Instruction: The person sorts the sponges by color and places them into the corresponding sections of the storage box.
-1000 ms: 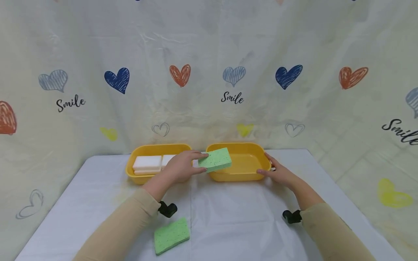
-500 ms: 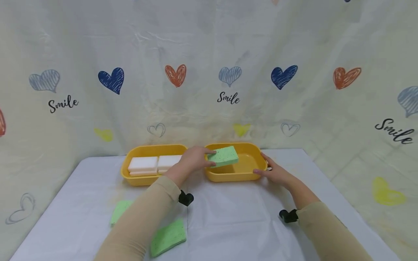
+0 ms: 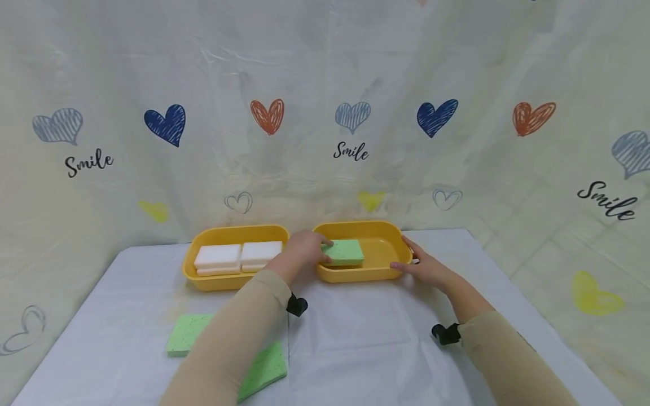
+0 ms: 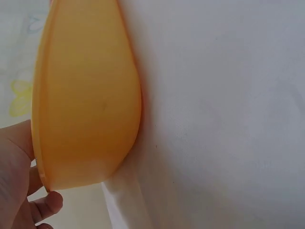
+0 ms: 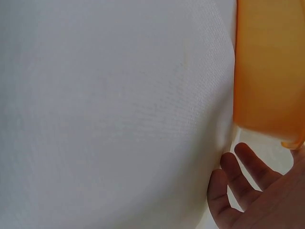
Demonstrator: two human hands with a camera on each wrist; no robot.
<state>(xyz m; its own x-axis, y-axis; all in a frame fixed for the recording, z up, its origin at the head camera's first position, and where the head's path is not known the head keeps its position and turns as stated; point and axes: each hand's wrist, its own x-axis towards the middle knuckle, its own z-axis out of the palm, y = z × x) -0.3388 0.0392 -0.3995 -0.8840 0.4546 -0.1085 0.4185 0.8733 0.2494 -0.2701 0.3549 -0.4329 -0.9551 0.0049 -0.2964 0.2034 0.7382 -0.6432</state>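
My left hand (image 3: 303, 250) pinches a green rectangular sponge (image 3: 346, 252) by its left end, low inside the left part of the right yellow container (image 3: 380, 251). Whether the sponge touches the container's floor cannot be told. At the container's other end, my right hand (image 3: 425, 268) grips the rim, its thumb at the front corner. In the left wrist view, the left hand (image 4: 19, 183) overlaps the end of the container (image 4: 88, 95), and the sponge is hidden. The right wrist view has the right hand (image 5: 259, 195) below the container's wall (image 5: 269, 67), several fingers extended away from it.
Left of it stands another yellow container (image 3: 218, 286) with white sponge blocks (image 3: 218, 257) inside. Two green sponges lie on the white-covered table, one at left (image 3: 187, 334) and one nearer (image 3: 266, 370), both partly behind the left sleeve. A heart-patterned curtain (image 3: 304, 175) hangs behind.
My left hand has carried the green sponge rightward from between the containers, then down into the right one. The right hand keeps its grip. The left green sponge on the table has come into view.
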